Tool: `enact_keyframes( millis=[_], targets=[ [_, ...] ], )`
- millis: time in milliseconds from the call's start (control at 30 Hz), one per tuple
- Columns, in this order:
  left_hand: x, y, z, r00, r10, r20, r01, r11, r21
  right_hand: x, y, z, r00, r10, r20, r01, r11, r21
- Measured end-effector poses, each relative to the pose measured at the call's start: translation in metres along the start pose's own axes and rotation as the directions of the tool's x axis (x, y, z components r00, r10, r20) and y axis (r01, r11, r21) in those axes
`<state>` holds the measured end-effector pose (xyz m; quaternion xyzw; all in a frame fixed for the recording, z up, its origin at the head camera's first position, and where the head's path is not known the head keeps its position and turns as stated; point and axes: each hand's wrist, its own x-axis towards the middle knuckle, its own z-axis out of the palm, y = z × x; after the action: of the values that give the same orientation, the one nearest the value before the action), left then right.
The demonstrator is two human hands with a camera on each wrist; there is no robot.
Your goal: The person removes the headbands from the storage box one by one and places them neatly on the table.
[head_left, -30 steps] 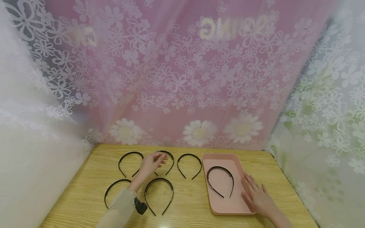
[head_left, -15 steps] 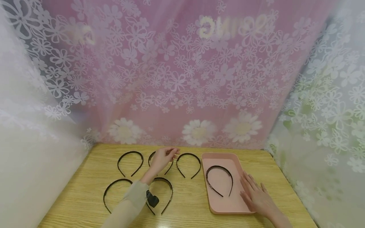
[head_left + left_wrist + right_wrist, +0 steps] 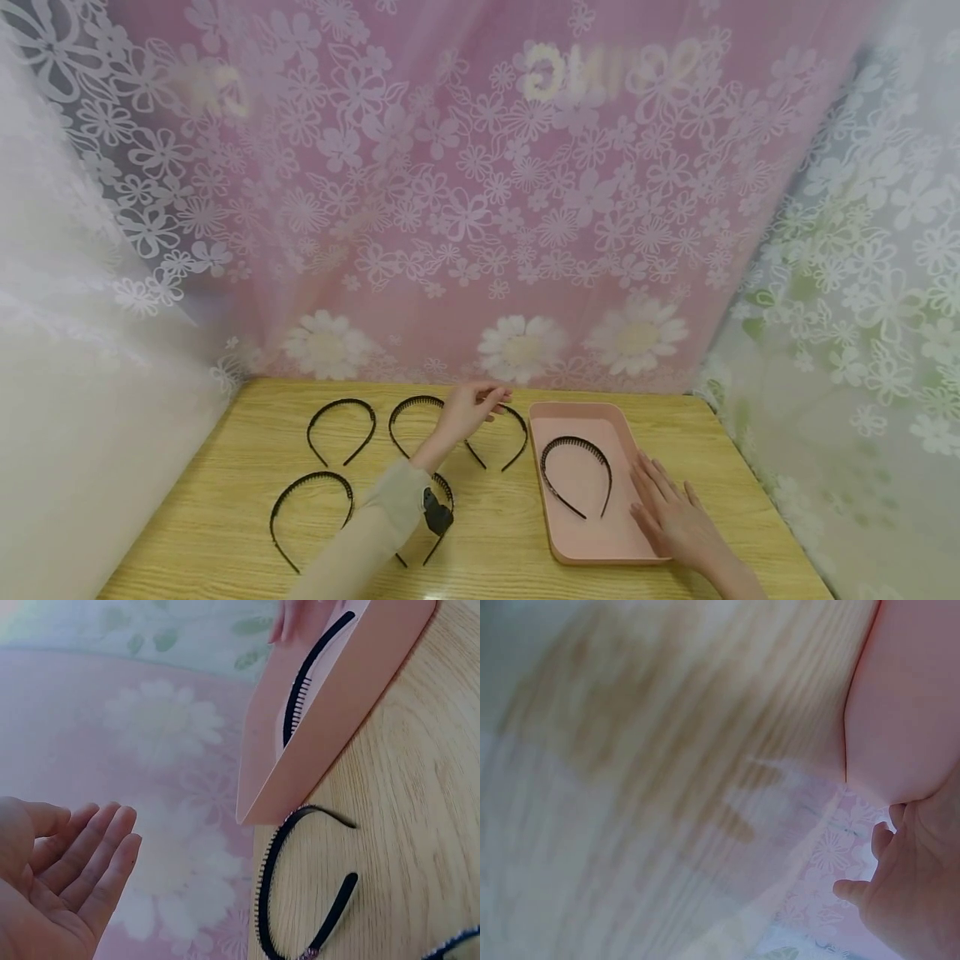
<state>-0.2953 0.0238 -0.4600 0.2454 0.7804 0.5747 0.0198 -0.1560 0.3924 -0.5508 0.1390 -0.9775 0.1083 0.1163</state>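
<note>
My left hand (image 3: pixel 472 408) hovers with relaxed fingers over the top of the back right black headband (image 3: pixel 525 437), holding nothing. In the left wrist view the left hand (image 3: pixel 67 877) is empty, and that headband (image 3: pixel 300 885) lies on the wood just beside the pink tray (image 3: pixel 345 727). My right hand (image 3: pixel 671 512) rests flat on the right side of the pink tray (image 3: pixel 600 533). A toothed black headband (image 3: pixel 576 471) lies inside the tray, also seen as the headband (image 3: pixel 311 671) in the left wrist view. The right wrist view is blurred, showing my right hand (image 3: pixel 919 892) by the tray (image 3: pixel 907 690).
Other black headbands lie on the wooden table (image 3: pixel 225 500): back left (image 3: pixel 341 429), back middle (image 3: pixel 408 417), front left (image 3: pixel 311 508), and a front middle one (image 3: pixel 444 521) partly under my left forearm. Flowered curtains (image 3: pixel 480 208) close in the back and both sides.
My left hand has moved right, from over the back middle headband to over the back right one. The right hand has stayed flat on the tray.
</note>
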Motion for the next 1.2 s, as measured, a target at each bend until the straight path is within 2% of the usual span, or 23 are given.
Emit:
enact_keyframes(
  millis=[267, 567, 767, 900, 1000, 1100, 1200],
  targets=[
    [0.018, 0.001, 0.031, 0.999, -0.001, 0.040, -0.001, 0.999, 0.050, 0.001, -0.004, -0.002, 1.000, -0.016, -0.022, 0.016, 1.000, -0.002],
    [0.027, -0.005, 0.062, 0.997, -0.010, 0.077, 0.000, 0.991, 0.133, 0.000, -0.002, 0.000, 0.999, -0.034, -0.043, 0.034, 0.999, -0.008],
    [0.029, -0.012, 0.081, 0.994, -0.012, 0.109, -0.013, 0.974, 0.227, -0.002, -0.001, 0.000, 0.998, -0.041, -0.051, 0.040, 0.999, -0.008],
    [0.031, -0.016, 0.094, 0.990, -0.036, 0.136, -0.004, 0.960, 0.279, -0.002, -0.001, -0.001, 0.999, -0.027, -0.044, 0.026, 1.000, -0.005],
    [0.032, -0.019, 0.102, 0.986, -0.047, 0.161, -0.002, 0.957, 0.292, -0.002, 0.000, 0.000, 0.999, -0.028, -0.043, 0.028, 1.000, -0.003],
    [0.033, -0.024, 0.110, 0.984, -0.026, 0.179, -0.033, 0.946, 0.322, -0.001, -0.001, 0.001, 0.999, -0.019, -0.031, 0.019, 1.000, 0.001],
    [0.034, -0.027, 0.117, 0.984, -0.011, 0.179, -0.059, 0.923, 0.380, -0.001, 0.000, 0.001, 1.000, -0.005, -0.010, 0.005, 1.000, 0.008]
  ],
)
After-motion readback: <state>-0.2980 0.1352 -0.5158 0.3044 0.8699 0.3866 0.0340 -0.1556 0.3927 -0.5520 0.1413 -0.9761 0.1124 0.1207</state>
